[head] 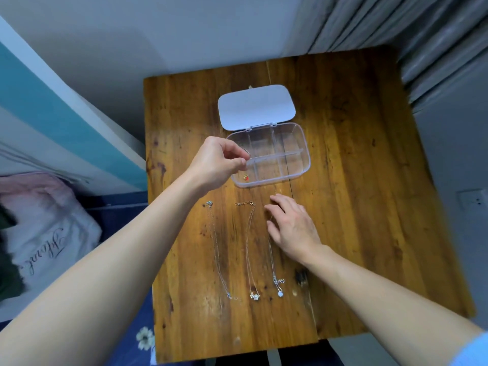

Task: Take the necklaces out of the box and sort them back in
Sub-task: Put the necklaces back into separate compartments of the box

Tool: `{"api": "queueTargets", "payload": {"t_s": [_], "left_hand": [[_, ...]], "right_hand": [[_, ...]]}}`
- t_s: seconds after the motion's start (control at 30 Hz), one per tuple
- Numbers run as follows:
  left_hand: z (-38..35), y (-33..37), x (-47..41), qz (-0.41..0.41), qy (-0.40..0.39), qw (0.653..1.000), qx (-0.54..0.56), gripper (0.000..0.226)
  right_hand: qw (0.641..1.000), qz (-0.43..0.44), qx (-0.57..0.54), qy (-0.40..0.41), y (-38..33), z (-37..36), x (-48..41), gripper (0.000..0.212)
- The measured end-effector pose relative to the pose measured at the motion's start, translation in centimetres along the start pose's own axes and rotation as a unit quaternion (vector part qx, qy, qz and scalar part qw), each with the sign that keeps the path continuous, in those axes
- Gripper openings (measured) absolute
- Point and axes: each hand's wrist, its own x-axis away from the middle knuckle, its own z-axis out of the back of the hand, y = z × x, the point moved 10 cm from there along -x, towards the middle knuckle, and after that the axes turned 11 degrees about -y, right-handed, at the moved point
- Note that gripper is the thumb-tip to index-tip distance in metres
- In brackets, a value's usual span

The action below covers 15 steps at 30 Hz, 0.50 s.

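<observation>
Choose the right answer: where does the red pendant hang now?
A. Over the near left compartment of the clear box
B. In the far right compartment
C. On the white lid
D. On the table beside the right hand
A: the red pendant dangles from the left hand into the box's near left compartment.

A worn wooden table (356,180) fills the centre, a seam running along its planks. At ten o'clock a teal and white panel (39,101) slants down the wall. At eight o'clock lies a pale pillow (52,233) with cursive lettering, and at seven o'clock dark blue fabric with a white flower (145,338). Grey curtains (422,30) hang at one o'clock. A white wall socket (472,198) sits at three o'clock.
</observation>
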Motion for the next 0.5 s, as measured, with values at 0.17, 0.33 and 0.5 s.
{"api": "queueTargets", "payload": {"t_s": [0.17, 0.33, 0.5], "left_hand": [[-0.8, -2.1, -1.7, 0.021, 0.022, 0.995, -0.092, 0.011], [-1.5, -2.3, -2.5, 0.007, 0.045, 0.98, -0.195, 0.022], [-2.2, -1.7, -2.3, -0.024, 0.043, 0.964, -0.26, 0.023]], "right_hand": [[1.0, 0.002, -0.007, 0.008, 0.1, 0.2, 0.0, 0.033], [1.0, 0.002, 0.002, 0.0, 0.2, -0.1, 0.0, 0.034], [1.0, -0.001, 0.004, -0.012, 0.2, -0.2, 0.0, 0.034]]}}
